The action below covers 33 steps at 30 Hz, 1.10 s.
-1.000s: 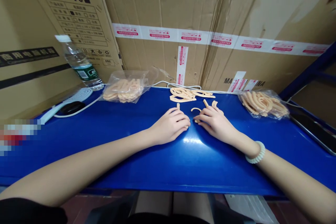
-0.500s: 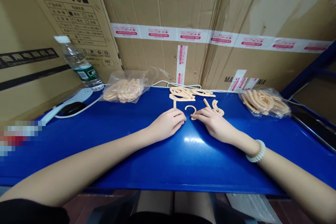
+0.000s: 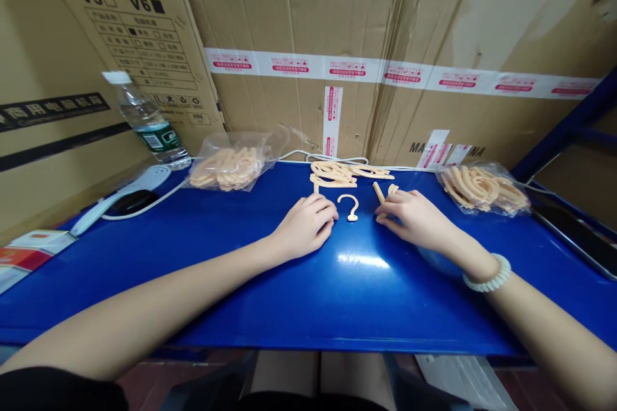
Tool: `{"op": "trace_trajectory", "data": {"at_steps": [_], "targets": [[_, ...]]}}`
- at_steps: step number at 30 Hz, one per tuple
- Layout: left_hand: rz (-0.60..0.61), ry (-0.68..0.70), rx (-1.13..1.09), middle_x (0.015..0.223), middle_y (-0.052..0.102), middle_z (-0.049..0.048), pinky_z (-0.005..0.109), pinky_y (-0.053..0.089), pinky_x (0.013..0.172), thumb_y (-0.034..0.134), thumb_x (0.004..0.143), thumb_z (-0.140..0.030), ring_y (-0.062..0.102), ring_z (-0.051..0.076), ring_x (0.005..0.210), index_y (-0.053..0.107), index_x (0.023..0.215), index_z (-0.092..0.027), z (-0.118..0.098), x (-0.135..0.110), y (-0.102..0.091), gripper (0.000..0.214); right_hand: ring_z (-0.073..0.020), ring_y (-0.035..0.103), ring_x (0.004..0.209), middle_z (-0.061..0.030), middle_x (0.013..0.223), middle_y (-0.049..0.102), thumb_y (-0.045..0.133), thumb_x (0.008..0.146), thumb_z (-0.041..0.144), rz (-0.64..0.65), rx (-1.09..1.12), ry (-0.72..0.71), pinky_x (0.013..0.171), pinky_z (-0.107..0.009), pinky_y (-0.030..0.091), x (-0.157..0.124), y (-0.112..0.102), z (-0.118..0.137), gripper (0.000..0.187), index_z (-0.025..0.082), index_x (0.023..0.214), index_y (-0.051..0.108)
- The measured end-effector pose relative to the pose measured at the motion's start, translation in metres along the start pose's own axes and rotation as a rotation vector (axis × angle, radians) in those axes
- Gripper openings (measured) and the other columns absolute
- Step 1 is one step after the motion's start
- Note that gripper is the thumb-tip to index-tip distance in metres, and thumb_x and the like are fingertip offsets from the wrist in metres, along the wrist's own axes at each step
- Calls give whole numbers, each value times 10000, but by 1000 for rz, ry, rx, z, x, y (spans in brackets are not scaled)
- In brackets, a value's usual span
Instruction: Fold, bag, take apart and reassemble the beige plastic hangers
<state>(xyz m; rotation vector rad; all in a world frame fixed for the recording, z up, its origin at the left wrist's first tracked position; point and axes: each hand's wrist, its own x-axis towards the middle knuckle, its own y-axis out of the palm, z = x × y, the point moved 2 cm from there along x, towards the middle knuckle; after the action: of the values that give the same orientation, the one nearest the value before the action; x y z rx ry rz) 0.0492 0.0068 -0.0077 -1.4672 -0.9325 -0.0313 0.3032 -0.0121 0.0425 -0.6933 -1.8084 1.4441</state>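
Btw curled L hand (image 3: 306, 226), R hand (image 3: 413, 218) (grips unclear): loose hook (image 3: 348, 207); bags (image 3: 226, 167) flank.

**Both hands down, knuckles up, a small gap between them**

And there was the left hand (image 3: 308, 226), palm down, fingers curled under into a loose fist, knuckles pointing forward! The left forearm (image 3: 159, 308) lay bare, stretched in from the lower left, wrist flat. Over on the other side, the right hand (image 3: 415, 221) sat palm down too, fingers bent and bunched towards its partner, thumb tucked low. The right forearm (image 3: 544, 327) angled in from the lower right. The hands were near each other but apart, not touching. How tightly either one gripped, nobody could tell.
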Motion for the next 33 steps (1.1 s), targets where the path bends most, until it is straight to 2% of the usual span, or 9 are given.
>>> {"op": "trace_trajectory", "data": {"at_steps": [6,11,15,18,22,27,30,33], "targets": [[-25,-5,-41,1053,706,91,394,525,911,517,921,-117,616,236,1011,655,971,-170,-1,0,1,157,-230,656,900,-107,1028,679,578,950,167,-22,146,-76,779,-333,492,3,7,-1,202,171,1111,700],[-20,0,-49,1033,708,91,386,531,897,499,924,-109,618,230,979,651,961,-164,-2,0,0,166,-286,641,1009,-134,1093,647,589,939,211,-47,97,51,884,-408,528,-4,-4,-26,279,165,1206,658],[-10,-13,-45,1019,710,88,381,536,877,494,921,-108,617,231,967,649,949,-163,-2,0,-1,167,-282,678,954,-114,1098,634,691,815,162,88,93,130,845,-387,558,-13,-2,-47,381,194,1194,674],[-6,-18,-46,1015,709,83,376,541,874,497,909,-102,622,226,967,644,943,-170,-2,0,-1,165,-243,699,879,-96,1072,643,681,793,109,147,134,159,812,-345,565,-15,5,-52,334,209,1111,700],[-3,-19,-40,1009,709,79,369,553,861,506,890,-100,635,225,971,635,933,-178,-2,-1,-2,157,-232,695,867,-102,1024,653,625,828,79,109,166,158,823,-335,561,-9,10,-50,240,185,1028,705],[-6,-17,-29,997,713,71,361,560,847,520,857,-97,647,224,969,629,912,-189,-4,-2,-2,152,-264,680,916,-119,1043,646,638,875,177,100,152,157,870,-390,558,-9,11,-57,162,177,1020,710],[-1,-16,-29,999,715,73,363,558,849,524,845,-96,653,227,969,631,907,-183,-6,-2,-2,151,-294,665,984,-143,1101,630,676,843,177,62,151,156,915,-432,550,-9,6,-54,261,159,1102,695],[2,-14,-35,1004,715,77,363,557,833,525,837,-98,654,231,961,632,903,-177,-7,-2,-2,148,-319,627,1102,-152,1200,625,652,888,217,-46,199,45,968,-474,525,-4,2,-37,376,172,1262,633]]}}
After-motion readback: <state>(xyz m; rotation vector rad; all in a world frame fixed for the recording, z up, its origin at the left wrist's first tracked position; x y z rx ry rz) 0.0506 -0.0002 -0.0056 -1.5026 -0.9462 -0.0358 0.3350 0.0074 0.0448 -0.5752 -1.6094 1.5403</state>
